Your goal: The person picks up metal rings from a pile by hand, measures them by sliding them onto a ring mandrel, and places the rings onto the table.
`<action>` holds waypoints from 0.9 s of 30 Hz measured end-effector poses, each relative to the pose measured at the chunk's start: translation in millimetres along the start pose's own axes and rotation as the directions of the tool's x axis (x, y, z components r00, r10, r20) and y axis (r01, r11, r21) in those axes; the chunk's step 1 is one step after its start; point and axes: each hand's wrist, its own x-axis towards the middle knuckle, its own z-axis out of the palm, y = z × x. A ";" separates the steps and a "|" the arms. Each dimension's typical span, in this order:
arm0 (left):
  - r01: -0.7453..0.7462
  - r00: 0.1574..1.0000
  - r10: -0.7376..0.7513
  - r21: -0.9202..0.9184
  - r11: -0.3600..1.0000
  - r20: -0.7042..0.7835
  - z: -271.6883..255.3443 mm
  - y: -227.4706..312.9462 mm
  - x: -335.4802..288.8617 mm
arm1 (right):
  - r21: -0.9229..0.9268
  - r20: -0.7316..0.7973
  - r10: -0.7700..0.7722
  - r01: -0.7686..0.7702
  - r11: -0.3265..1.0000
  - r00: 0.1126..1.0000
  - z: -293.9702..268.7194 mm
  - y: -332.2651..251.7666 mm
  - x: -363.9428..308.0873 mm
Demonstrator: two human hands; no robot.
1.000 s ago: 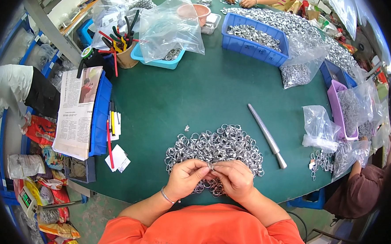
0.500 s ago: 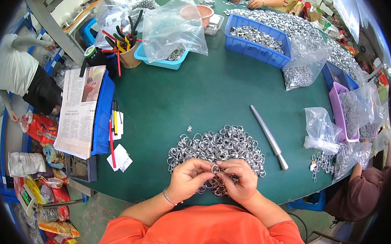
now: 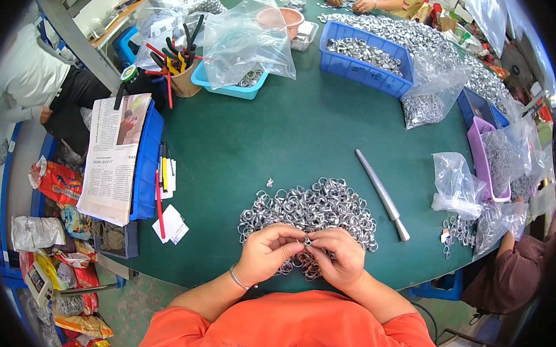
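Between my two hands a small silver ring (image 3: 306, 242) is pinched at the fingertips. My left hand (image 3: 271, 254) grips its left side with thumb and forefinger, and my right hand (image 3: 337, 253) grips the right side the same way. Both are closed and held over the near edge of a wide heap of silver rings (image 3: 311, 204) on the green table (image 3: 257, 143). Some reddish-looking rings lie under my hands, partly hidden. To the right of the heap lies a tapered metal ring mandrel (image 3: 381, 194).
On the left stand a blue bin (image 3: 146, 161) topped with newspaper (image 3: 115, 160) and a pot of pliers (image 3: 187, 78). A turquoise tray (image 3: 229, 88), a blue crate of rings (image 3: 367, 74) and a purple basket (image 3: 480, 147) line the far and right sides. Other people work around the table.
The ring has turned slightly between my fingertips, and my hands have barely shifted. At the left, a standing person has bent over and come closer to the newspaper.
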 end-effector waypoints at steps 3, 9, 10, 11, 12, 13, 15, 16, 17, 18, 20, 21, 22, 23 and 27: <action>0.114 0.993 -0.115 -0.225 0.968 0.009 -0.1 -2.9 -0.1 | -0.003 -0.007 0.053 -0.053 0.999 0.999 -0.3 -1.5 1.2; 0.198 0.978 -0.207 -0.269 0.942 -0.003 -1.0 -1.1 -0.7 | -0.030 0.025 0.075 -0.075 0.997 0.997 -1.0 1.8 1.8; 0.198 0.978 -0.207 -0.269 0.943 -0.005 -1.2 -1.6 -0.4 | -0.023 0.027 0.079 -0.079 0.997 0.996 -0.9 1.5 2.3; 0.203 0.977 -0.212 -0.291 0.935 -0.001 -1.2 -2.2 -0.2 | -0.017 0.028 0.083 -0.083 0.996 0.996 -0.9 1.2 2.6; 0.208 0.976 -0.218 -0.313 0.926 0.005 -1.4 -2.4 0.0 | -0.017 0.028 0.084 -0.083 0.996 0.996 -1.0 0.5 2.7; 0.209 0.976 -0.218 -0.313 0.926 0.005 -1.5 -2.2 0.0 | -0.023 0.030 0.096 -0.095 0.995 0.995 -1.2 -0.4 2.6; 0.230 0.971 -0.240 -0.359 0.904 0.017 -1.7 -1.6 -0.4 | -0.030 0.032 0.109 -0.108 0.994 0.994 -1.2 -0.7 2.5; 0.231 0.970 -0.241 -0.359 0.904 0.018 -1.9 -1.5 -0.5 | -0.037 0.033 0.106 -0.105 0.994 0.994 -1.0 -0.5 2.7; 0.237 0.969 -0.244 -0.365 0.901 0.026 -2.0 -1.5 -0.6 | -0.044 0.033 0.104 -0.102 0.994 0.994 -0.9 -0.4 2.6; 0.240 0.969 -0.246 -0.370 0.897 0.033 -2.1 -1.4 -0.6 | -0.044 0.033 0.104 -0.102 0.994 0.994 -0.7 0.1 2.5; 0.244 0.968 -0.249 -0.373 0.895 0.036 -2.1 -0.9 -0.7 | -0.042 0.035 0.078 -0.077 0.996 0.996 0.0 1.5 1.7; 0.247 0.967 -0.252 -0.376 0.893 0.038 -2.1 -0.8 -0.6 | -0.042 0.035 0.078 -0.077 0.996 0.996 0.3 1.9 1.4; 0.247 0.967 -0.252 -0.376 0.893 0.038 -2.0 -1.1 -0.8 | -0.041 0.034 0.078 -0.076 0.996 0.996 0.6 2.2 1.1; 0.255 0.965 -0.261 -0.377 0.891 0.036 -1.8 -1.5 -1.1 | -0.040 0.032 0.077 -0.076 0.996 0.997 0.7 2.5 0.9; 0.284 0.954 -0.299 -0.391 0.875 0.025 0.9 0.0 -1.0 | -0.052 0.033 0.074 -0.073 0.996 0.997 -0.1 1.2 0.6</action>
